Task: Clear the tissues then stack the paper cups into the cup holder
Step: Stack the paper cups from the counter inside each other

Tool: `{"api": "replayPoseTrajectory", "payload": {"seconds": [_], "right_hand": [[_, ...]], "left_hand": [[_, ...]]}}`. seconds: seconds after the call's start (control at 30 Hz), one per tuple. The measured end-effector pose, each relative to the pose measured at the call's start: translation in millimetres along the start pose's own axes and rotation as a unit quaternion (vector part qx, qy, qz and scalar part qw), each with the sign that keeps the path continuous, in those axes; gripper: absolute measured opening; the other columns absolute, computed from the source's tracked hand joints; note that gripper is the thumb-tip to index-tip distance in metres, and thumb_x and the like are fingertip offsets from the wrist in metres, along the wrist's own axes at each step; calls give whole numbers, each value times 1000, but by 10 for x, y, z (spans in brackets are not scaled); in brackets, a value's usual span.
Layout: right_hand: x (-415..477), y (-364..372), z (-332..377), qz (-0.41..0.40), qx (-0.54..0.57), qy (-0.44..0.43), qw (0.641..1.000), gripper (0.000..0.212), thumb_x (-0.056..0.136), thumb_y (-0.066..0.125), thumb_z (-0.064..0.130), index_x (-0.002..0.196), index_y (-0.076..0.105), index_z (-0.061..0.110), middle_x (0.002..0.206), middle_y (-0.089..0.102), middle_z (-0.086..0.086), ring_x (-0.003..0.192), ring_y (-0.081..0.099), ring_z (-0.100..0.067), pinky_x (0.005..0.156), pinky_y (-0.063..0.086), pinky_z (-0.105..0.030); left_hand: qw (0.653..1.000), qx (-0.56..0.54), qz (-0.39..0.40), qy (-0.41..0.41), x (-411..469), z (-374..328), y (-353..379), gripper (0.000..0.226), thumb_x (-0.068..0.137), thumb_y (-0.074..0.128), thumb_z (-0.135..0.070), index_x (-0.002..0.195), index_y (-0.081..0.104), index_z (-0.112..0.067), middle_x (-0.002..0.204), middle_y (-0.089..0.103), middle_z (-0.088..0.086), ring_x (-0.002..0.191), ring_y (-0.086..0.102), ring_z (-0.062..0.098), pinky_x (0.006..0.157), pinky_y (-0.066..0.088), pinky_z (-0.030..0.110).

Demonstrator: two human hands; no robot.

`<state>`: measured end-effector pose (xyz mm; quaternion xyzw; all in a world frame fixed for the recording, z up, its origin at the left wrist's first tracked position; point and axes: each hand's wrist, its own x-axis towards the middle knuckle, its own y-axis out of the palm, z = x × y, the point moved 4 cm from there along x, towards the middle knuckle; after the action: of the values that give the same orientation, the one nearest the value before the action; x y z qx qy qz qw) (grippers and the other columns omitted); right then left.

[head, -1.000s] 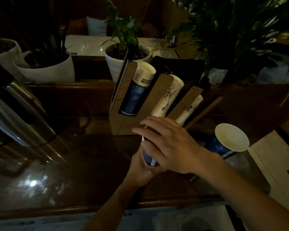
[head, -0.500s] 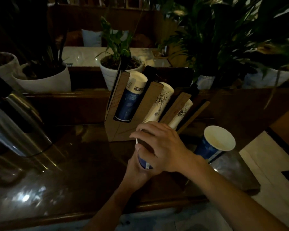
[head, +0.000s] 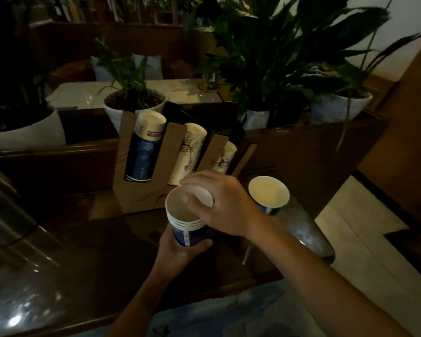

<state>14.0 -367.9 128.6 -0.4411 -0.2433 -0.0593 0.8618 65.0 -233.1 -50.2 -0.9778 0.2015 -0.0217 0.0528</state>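
Observation:
A nested stack of blue paper cups (head: 188,223) with white rims is held upright over the dark wooden counter. My left hand (head: 180,251) grips the stack from below. My right hand (head: 225,206) rests on the stack's far rim, with the thumb inside the top cup. A single blue paper cup (head: 269,194) stands just to the right, mouth up. Behind them the cardboard cup holder (head: 141,188) leans back with three slots filled: a blue stack (head: 145,152) on the left and two white printed stacks (head: 188,152) to its right. No tissues show.
White plant pots (head: 134,110) and leafy plants line a wooden ledge behind the holder. A shiny metal vessel (head: 3,215) sits at the left of the counter (head: 83,239). The counter's front edge runs below my arms; pale floor lies at the right.
My right hand has shifted from covering the stack to its far rim, so the open top cup shows. The view has tilted up and the stack sits a little higher.

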Motion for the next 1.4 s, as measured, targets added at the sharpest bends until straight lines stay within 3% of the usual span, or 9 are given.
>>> {"api": "replayPoseTrajectory", "payload": {"seconds": [0.2,0.3,0.57,0.73,0.93,1.07,1.13,1.23,1.4], "right_hand": [[-185,-494,-376,-35,-22,62,997,30,101,60,26,127,67,13,125,69,-2,117,61,-15,96,51,-34],[-248,-650,-564,-31,-34,102,994,34,101,57,30,131,64,16,130,65,0,121,58,-14,100,49,-34],[-448,-626,-989,111,-171,219,954,70,91,50,69,153,34,39,162,32,-2,148,25,-27,116,23,-49],[-526,-510,-1098,140,-183,251,940,82,82,54,74,153,24,46,164,28,-3,149,23,-29,114,28,-52],[-525,-509,-1106,111,-199,270,936,74,82,56,68,148,41,40,149,45,0,136,40,-26,106,39,-45],[-526,-509,-1101,89,-213,293,928,71,80,57,69,144,46,41,140,51,0,128,47,-26,99,43,-43],[-517,-532,-1108,81,-212,307,924,70,80,55,71,142,49,40,135,54,-1,125,51,-26,97,44,-42],[-495,-601,-1105,59,-204,323,922,68,81,48,76,138,54,40,126,59,-4,116,58,-27,94,49,-43],[-361,-812,-1004,12,-186,318,930,67,79,43,79,132,59,42,109,57,1,106,58,-24,80,42,-36]], "left_hand": [[999,22,20,-14,79,-12,225,81,63,102,-18,133,64,-4,125,77,11,116,74,29,100,59,59],[999,23,37,-12,140,-57,320,89,58,104,-27,134,63,-4,126,76,13,117,73,31,102,59,58],[996,25,89,-10,310,-70,475,98,52,101,-39,136,61,-11,128,75,8,120,71,25,105,57,57],[993,38,113,-5,343,-36,481,102,56,103,-37,144,56,-18,135,71,0,127,67,18,110,55,50],[989,47,136,11,367,-32,461,98,65,102,-25,148,51,-22,139,67,-8,129,64,8,110,54,36],[987,56,148,20,388,-33,465,98,66,102,-24,149,49,-22,138,66,-12,123,61,-10,95,52,5],[987,57,151,21,397,-27,472,99,66,101,-23,150,48,-22,137,64,-17,120,59,-18,88,49,-3],[986,52,156,14,392,-22,484,101,67,101,-24,151,45,-22,134,60,-23,113,56,-28,83,46,-6],[988,42,150,14,394,-3,486,100,67,101,-21,150,46,-22,138,62,-18,119,57,-23,86,48,-4]]}}
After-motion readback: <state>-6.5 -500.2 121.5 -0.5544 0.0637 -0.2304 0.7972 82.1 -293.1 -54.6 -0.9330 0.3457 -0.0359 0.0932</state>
